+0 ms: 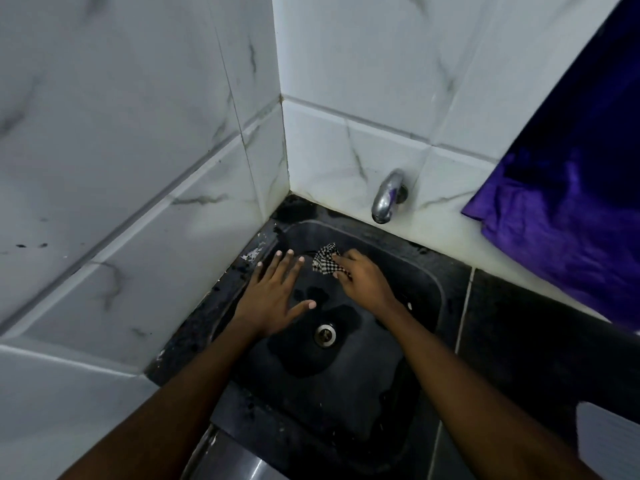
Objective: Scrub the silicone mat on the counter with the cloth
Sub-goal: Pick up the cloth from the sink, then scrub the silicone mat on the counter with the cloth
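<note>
A black mat (346, 393) with rounded corners and a round metal drain opening (325, 336) lies in the corner of the dark counter (519, 334). My left hand (273, 296) rests flat on its far left part, fingers spread and holding nothing. My right hand (363, 278) presses a small black-and-white checkered cloth (325, 262) against the mat's far side, below the tap. Wet patches show on the mat around the drain.
A chrome tap (388, 197) juts from the white marble-look tiled wall (346, 150) just beyond the cloth. Tiled wall also closes the left side. A purple fabric (571, 202) hangs at the right. A white object (606, 441) sits at the lower right.
</note>
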